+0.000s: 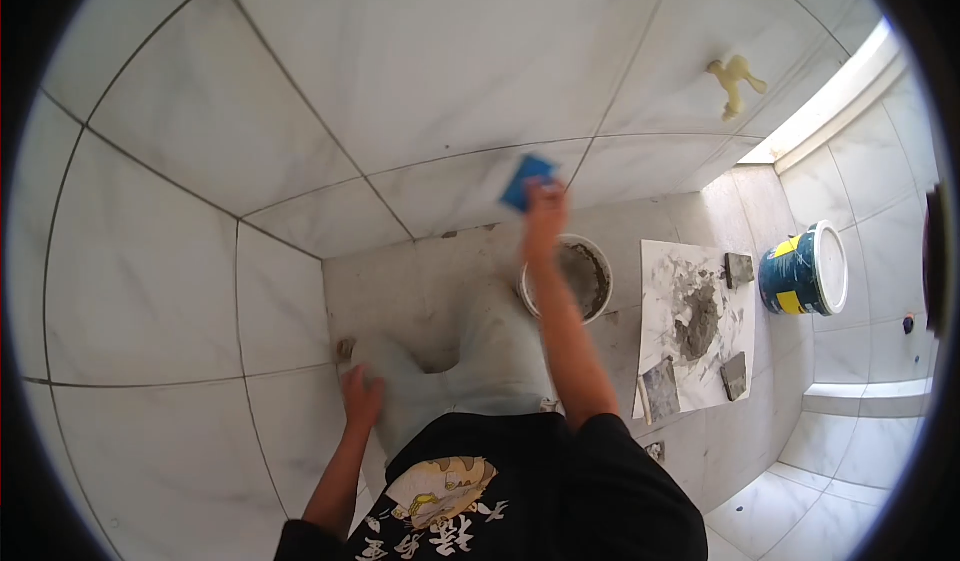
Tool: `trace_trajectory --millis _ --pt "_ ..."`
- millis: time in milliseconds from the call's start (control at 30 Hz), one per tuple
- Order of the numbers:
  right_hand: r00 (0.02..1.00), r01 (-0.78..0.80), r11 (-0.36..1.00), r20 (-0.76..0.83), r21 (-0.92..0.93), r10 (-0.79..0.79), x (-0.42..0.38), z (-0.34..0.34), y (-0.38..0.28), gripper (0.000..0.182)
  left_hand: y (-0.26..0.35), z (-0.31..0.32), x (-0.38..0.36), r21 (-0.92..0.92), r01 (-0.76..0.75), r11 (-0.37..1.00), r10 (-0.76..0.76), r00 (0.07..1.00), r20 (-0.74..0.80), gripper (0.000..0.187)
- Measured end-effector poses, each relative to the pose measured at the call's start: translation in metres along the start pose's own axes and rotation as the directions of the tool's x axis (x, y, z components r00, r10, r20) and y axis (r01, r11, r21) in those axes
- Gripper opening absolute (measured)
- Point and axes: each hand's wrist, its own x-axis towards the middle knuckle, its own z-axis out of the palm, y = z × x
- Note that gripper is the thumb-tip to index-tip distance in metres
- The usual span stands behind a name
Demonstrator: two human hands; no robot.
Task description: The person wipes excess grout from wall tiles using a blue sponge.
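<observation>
My right hand point(545, 199) is closed on a flat, square blue scraper point(524, 180), held up by the lower part of the tiled wall point(470, 186), close to a horizontal joint. Below that forearm stands a white bucket point(597, 306) with grey mortar smeared inside; the arm covers part of it. Down at the left, my left hand point(363, 397) rests beside my bent knee with its fingers apart and nothing in them. Thin dark joint lines run between the marbled white tiles around me.
To the right, a white board point(655, 261) on the floor carries a heap of grey mortar point(697, 323) and a flat trowel point(660, 389). Beyond it a dark green bucket point(788, 273) with yellow labels stands by the wall. A yellowish tap-like fitting point(735, 83) sticks out of the wall.
</observation>
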Motion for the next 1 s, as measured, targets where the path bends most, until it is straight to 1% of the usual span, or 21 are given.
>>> trace_trajectory --millis 33,67,133,167,200,267,333,367,433,467,500,533,567,600,667,733,767,800,867,933,1000 --pt "0.989 -0.068 0.992 -0.14 -0.11 0.052 0.026 -0.017 -0.029 0.038 0.009 0.005 0.007 0.009 0.162 0.987 -0.162 0.981 0.103 0.07" --pt "0.963 -0.025 0.996 -0.27 -0.09 0.0 0.049 -0.028 -0.056 0.032 0.031 0.011 0.021 0.031 0.32 0.947 -0.319 0.926 0.199 0.088" --pt "0.938 0.114 0.989 -0.339 0.095 -0.075 0.104 -0.065 -0.07 0.028 0.08 -0.008 0.04 0.197 0.452 0.87 -0.492 0.818 0.297 0.108" --pt "0.948 0.142 0.986 -0.298 0.086 -0.111 0.114 -0.066 -0.079 0.048 0.079 -0.007 0.045 0.184 0.474 0.861 -0.508 0.808 0.297 0.108" --pt "0.925 0.151 0.984 -0.366 0.094 -0.107 0.099 -0.038 -0.088 0.035 0.076 -0.006 0.048 0.183 0.468 0.864 -0.503 0.813 0.295 0.107" --pt "0.936 0.14 0.99 -0.321 -0.037 -0.144 0.094 -0.01 -0.059 0.04 0.074 -0.01 0.055 0.178 0.474 0.862 -0.506 0.816 0.281 0.107" --pt "0.861 0.237 0.886 -0.336 -0.399 -0.382 0.078 0.021 0.015 0.043 0.081 -0.012 0.053 0.241 0.482 0.842 -0.534 0.805 0.257 0.107" --pt "0.9 0.057 0.904 -0.371 -0.424 -0.231 0.027 0.071 0.013 0.037 0.081 -0.01 0.055 0.238 0.493 0.837 -0.544 0.799 0.255 0.107" --pt "0.937 0.168 0.886 -0.21 -0.431 -0.28 -0.036 0.131 0.085 0.036 0.08 -0.009 0.056 0.253 0.475 0.843 -0.532 0.807 0.256 0.107" --pt "0.969 0.144 0.846 -0.099 -0.513 -0.225 -0.067 0.151 0.12 0.036 0.078 -0.01 0.058 0.261 0.478 0.839 -0.537 0.803 0.256 0.107" --pt "0.963 0.271 0.809 0.138 -0.521 -0.234 -0.102 0.166 0.129 0.036 0.077 -0.01 0.055 0.251 0.477 0.842 -0.534 0.803 0.264 0.105" --pt "0.875 0.252 0.802 0.481 -0.541 0.049 -0.122 0.167 0.109 0.038 0.076 -0.01 0.054 0.234 0.477 0.847 -0.528 0.806 0.267 0.104" --pt "0.734 0.466 0.783 0.674 -0.412 -0.083 -0.135 0.164 0.104 0.04 0.075 -0.012 0.052 0.235 0.476 0.847 -0.527 0.807 0.265 0.104" --pt "0.733 0.472 0.782 0.674 -0.408 -0.091 -0.139 0.157 0.089 0.04 0.075 -0.016 0.053 0.235 0.484 0.843 -0.535 0.798 0.276 0.103" --pt "0.816 0.421 0.843 0.545 -0.334 -0.192 -0.12 0.129 0.049 0.042 0.079 -0.018 0.058 0.207 0.498 0.842 -0.539 0.791 0.29 0.102" --pt "0.972 0.13 0.942 0.229 -0.309 -0.059 -0.064 0.08 0.015 0.043 0.08 -0.014 0.057 0.266 0.482 0.835 -0.545 0.793 0.272 0.101" --pt "0.965 0.261 0.897 0.089 -0.357 -0.246 -0.031 0.059 -0.003 0.039 0.078 -0.011 0.055 0.257 0.491 0.832 -0.551 0.785 0.283 0.101" --pt "0.947 0.235 0.874 -0.105 -0.425 -0.305 -0.002 0.042 -0.02 0.038 0.074 -0.01 0.054 0.234 0.475 0.848 -0.526 0.807 0.267 0.1" --pt "0.901 0.173 0.927 -0.326 -0.332 -0.285 0.025 0.046 -0.041 0.03 0.072 -0.01 0.053 0.208 0.46 0.863 -0.502 0.83 0.246 0.1" --pt "0.933 0.12 0.805 -0.21 -0.582 -0.292 0.027 0.07 0.009 0.018 0.075 -0.013 0.06 0.25 0.475 0.844 -0.53 0.811 0.249 0.099" --pt "0.94 0.227 0.713 -0.041 -0.664 -0.337 -0.045 0.142 0.061 0.011 0.076 -0.012 0.06 0.247 0.476 0.844 -0.528 0.816 0.234 0.099"
